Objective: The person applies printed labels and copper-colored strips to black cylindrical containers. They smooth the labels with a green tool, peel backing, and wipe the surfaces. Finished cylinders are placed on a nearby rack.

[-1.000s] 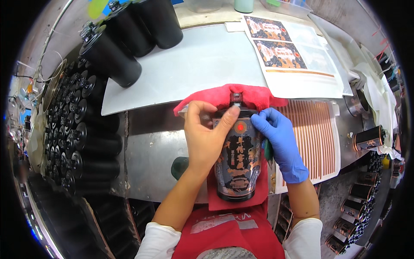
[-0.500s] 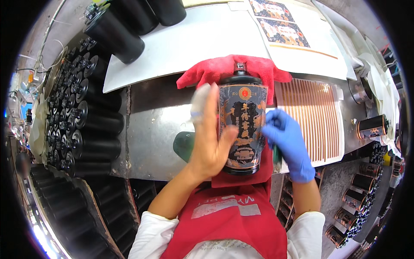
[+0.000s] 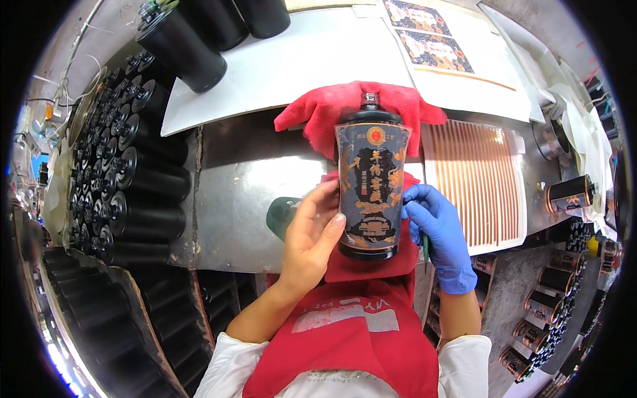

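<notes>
In the head view, the bottle (image 3: 373,242) lies face up at the middle, its neck pointing away from the person, on a plush red cloth (image 3: 308,116) with soft folds that spreads out behind the neck and shows again beneath the base. The bottle is a glossy black, round-shouldered body narrowing toward the base, and its dark label (image 3: 375,166), patterned in copper and gold under a round red seal, stands out past the body at both upper corners. The bare left hand (image 3: 312,225) is half curled at the bottle's left side, thumb touching the front edge and fingers bent beside it; how firmly it grips I cannot tell. The right hand (image 3: 434,222), in a smooth blue glove, has thumb and forefinger pinched narrow near the bottle's right edge, the curled fingers holding a slim green tool (image 3: 425,249); what sits in the pinch is too small to tell. A rounded green piece (image 3: 282,215) lies on the scuffed metal table (image 3: 232,199), partly behind the left hand. To the right is a sheet (image 3: 474,186) of thin copper stripes; beyond lies a smooth white board (image 3: 318,53) bearing matte black cylinders (image 3: 186,50).
</notes>
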Demonstrator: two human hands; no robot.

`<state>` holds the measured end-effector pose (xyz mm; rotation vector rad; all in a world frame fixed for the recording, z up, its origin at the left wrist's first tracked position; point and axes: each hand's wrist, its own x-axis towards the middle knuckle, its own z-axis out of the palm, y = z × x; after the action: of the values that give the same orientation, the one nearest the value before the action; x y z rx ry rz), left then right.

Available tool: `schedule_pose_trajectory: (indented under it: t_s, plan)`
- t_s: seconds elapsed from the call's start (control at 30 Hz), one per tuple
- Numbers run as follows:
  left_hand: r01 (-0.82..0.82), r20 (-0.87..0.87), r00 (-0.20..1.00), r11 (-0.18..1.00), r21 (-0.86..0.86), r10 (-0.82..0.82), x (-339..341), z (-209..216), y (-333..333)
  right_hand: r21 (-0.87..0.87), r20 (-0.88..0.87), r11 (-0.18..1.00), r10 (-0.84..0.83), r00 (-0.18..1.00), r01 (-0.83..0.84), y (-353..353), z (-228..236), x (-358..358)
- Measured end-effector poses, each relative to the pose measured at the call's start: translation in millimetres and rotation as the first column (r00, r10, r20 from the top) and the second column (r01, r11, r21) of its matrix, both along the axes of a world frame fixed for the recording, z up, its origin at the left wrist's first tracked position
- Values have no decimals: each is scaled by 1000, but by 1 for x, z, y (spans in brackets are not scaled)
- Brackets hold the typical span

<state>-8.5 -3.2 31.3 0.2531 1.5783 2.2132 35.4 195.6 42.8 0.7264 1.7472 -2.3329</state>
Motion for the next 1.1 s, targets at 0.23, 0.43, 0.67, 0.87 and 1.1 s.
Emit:
schedule_pose_trajectory:
  t_s: [0.23, 0.43, 0.67, 0.87, 1.1]
  plan:
    - [127, 107, 983, 970, 206, -151, -8, -17, -10, -64, -59, 996, 53, 997, -57, -1, -13, 1]
    - [188, 245, 938, 954, 234, -245, -15, -17, -21, -90, -37, 989, 118, 992, -121, 5, -20, -3]
    - [302, 241, 916, 947, 114, -321, -28, -21, -24, -94, -34, 985, 145, 989, -148, 11, -30, 0]
    - [328, 214, 915, 940, 96, -341, -33, -20, -26, -75, -32, 981, 175, 984, -177, 8, -19, -4]
    - [111, -169, 972, 955, -274, -161, -37, -26, -17, -46, -3, 977, 207, 978, -207, 17, -22, -2]
